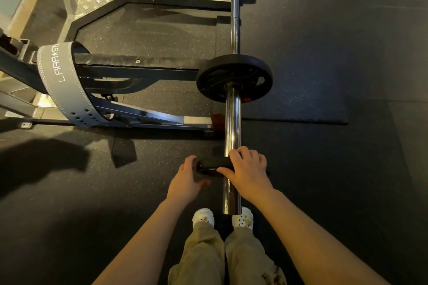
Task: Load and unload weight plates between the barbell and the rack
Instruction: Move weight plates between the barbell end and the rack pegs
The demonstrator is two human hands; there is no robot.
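Note:
A chrome barbell [232,122] runs away from me, its thick sleeve pointing at my feet. One black weight plate [234,76] sits on the sleeve against the collar. A smaller black plate [213,164] is on the sleeve near its free end, seen edge-on. My left hand [185,180] holds that small plate's left edge, fingers curved round its rim. My right hand [247,171] grips its right side over the sleeve, fingers curled on top and thumb underneath.
A dark steel rack frame [139,71] lies to the left, with a grey lifting belt [62,83] looped over its arm. Black rubber floor mats [324,76] spread to the right. My feet in white shoes [203,216] stand just behind the sleeve's end.

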